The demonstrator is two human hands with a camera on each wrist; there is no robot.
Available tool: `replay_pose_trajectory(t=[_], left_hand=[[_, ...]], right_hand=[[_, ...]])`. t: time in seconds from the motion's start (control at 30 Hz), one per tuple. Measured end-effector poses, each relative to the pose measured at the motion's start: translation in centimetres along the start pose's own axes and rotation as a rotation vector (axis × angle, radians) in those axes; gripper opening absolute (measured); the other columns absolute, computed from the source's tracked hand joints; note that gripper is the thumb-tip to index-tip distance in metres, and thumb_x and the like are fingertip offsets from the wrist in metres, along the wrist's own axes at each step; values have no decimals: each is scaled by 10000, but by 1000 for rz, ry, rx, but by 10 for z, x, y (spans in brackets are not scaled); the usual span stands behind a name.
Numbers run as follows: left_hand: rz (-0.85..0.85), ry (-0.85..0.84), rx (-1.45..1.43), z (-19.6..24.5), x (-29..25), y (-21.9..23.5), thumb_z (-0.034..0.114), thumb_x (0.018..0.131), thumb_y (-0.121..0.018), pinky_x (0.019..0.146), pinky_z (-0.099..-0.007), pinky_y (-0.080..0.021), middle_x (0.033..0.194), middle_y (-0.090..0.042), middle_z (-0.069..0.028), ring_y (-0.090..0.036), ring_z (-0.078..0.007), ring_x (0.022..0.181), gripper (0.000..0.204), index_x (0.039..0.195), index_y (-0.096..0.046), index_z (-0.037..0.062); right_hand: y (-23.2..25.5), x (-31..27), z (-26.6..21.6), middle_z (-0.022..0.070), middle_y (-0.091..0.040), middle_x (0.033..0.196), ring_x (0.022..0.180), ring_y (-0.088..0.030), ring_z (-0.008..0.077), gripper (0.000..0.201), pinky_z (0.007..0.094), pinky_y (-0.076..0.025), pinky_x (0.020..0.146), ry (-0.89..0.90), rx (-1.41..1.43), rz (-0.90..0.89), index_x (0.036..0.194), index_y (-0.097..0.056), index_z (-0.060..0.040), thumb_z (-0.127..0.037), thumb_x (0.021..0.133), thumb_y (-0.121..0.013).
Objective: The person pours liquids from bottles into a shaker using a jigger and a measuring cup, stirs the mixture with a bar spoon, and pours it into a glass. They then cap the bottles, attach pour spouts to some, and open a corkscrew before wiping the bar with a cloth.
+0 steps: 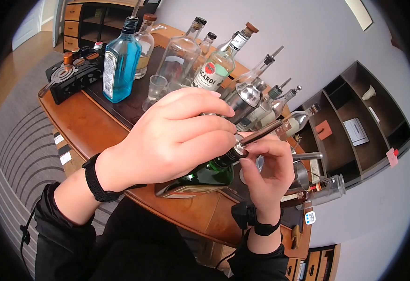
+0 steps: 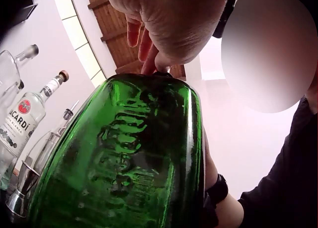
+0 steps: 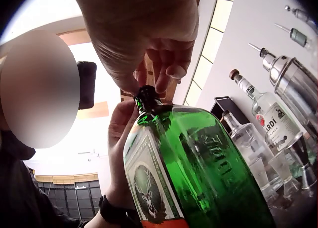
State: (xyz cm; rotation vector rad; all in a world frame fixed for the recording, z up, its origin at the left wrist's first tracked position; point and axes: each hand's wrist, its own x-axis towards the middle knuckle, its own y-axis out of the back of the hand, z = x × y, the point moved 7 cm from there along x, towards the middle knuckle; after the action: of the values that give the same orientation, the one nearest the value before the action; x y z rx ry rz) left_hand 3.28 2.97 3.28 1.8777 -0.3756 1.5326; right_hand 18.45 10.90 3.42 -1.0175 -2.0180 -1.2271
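Observation:
A green glass bottle (image 1: pixel 214 175) stands at the table's near edge; its embossed side (image 2: pixel 124 143) and deer label (image 3: pixel 149 188) show in the wrist views. A metal pourer (image 1: pixel 263 132) with a dark collar is at its mouth, spout slanting up right. My left hand (image 1: pixel 172 133) arches over the bottle's top, fingers curled at its neck, thumb hidden in the head view. From the other side my right hand (image 1: pixel 270 171) pinches the pourer's base between thumb and index finger. Exactly how far the pourer sits in the neck is hidden.
Behind stand a blue bottle (image 1: pixel 122 65), a Bacardi bottle (image 1: pixel 214 70), a metal shaker (image 1: pixel 246 99) and several clear bottles. Small glasses (image 1: pixel 157 86) are beyond my left hand. A strainer (image 1: pixel 62 74) lies at the far left, a glass jar (image 1: pixel 329 189) at the right.

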Motion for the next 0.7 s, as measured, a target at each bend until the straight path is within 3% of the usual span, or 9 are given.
replay_pose_trajectory(t=[0.2,0.4,0.53,0.7], left_hand=[[26,-43,10,3,0,-3,17,722,-672,895,-430,-526,976,-703,-79,-638,-265,987,166,887,-673,33],[29,18,-46,0,1,-5,-5,698,-694,885,-419,-532,960,-695,-72,-639,-266,982,197,891,-668,26],[-2,115,-115,-4,0,-5,-27,682,-710,878,-397,-530,967,-699,-55,-642,-264,991,227,899,-674,29],[12,104,-119,-5,1,-4,-27,694,-710,873,-383,-527,974,-704,-46,-640,-262,1011,222,906,-678,32]], right_hand=[[-2,-3,-11,164,-667,967,803,-660,195,231,270,-532,683,171,-127,27,933,-601,-4,55,764,-748],[-3,-8,0,180,-663,972,822,-659,207,197,277,-537,693,12,13,91,916,-584,9,59,791,-729],[-2,-5,-1,180,-662,976,820,-658,202,195,274,-537,694,33,-11,85,917,-583,8,55,796,-729],[-4,-6,-5,169,-663,984,804,-650,182,200,261,-531,674,68,-53,83,922,-587,-1,52,795,-732]])
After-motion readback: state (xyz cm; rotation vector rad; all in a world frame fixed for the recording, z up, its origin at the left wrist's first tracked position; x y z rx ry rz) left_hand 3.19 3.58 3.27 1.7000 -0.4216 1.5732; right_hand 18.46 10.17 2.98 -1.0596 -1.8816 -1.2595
